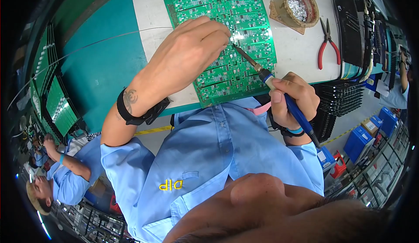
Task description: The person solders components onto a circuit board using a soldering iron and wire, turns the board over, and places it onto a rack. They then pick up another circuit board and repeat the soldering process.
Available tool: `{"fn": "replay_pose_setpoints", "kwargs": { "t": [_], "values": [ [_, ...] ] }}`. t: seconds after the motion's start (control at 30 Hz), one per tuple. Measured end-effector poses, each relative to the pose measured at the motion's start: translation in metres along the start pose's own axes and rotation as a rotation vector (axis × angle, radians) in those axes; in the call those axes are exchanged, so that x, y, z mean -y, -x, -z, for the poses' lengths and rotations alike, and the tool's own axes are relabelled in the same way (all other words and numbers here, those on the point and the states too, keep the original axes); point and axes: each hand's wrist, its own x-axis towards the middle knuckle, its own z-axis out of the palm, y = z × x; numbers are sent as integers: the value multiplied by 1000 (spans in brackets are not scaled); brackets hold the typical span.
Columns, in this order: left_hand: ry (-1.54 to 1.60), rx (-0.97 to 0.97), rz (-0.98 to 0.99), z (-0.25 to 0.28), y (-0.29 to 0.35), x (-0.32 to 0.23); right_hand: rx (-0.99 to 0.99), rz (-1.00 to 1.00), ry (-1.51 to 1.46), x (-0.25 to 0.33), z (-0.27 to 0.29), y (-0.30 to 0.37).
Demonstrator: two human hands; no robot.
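Observation:
A large green panel of printed circuit boards (pixel 253 31), dense with small parts, lies on the white work surface in front of me. My right hand (pixel 297 96) grips a soldering iron (pixel 266 76) with a blue handle like a pen, its tip touching or just over the panel's middle. Close to that tip, my left hand (pixel 187 53) rests over the panel, fingers pinched around thin solder wire (pixel 115 36). The wire trails off to the left behind that hand. My left hand hides part of the boards, and the wire's working end cannot be made out.
A round tan pot (pixel 286 9) of silvery metal scraps stands at far right, with red-handled pliers (pixel 327 46) nearby. Cables and black racks (pixel 340 103) line the right side. Leftward, green boards (pixel 61 107) stand in a rack on a teal mat (pixel 104 64); a co-worker (pixel 74 173) sits beyond.

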Motion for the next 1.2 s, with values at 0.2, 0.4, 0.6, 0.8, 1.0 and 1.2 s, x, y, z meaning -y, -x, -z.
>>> {"fn": "replay_pose_setpoints", "kwargs": {
  "t": [0.2,0.4,0.6,0.8,1.0,1.2],
  "values": [
    [33,31,20,2,-1,-1,9,-2,-1,0,0,-2],
    [45,2,20,0,-1,-1,7,0,8,0,1,-1],
    [21,-79,70,2,0,-3,-50,15,0,0,4,3],
    [-313,-100,133,43,3,-4,-94,10,26,2,8,8],
    [673,-302,675,51,36,45,-160,-25,-28,4,9,18],
    [872,-298,670,38,48,33,-151,-43,56,2,17,22]
  ]
}}
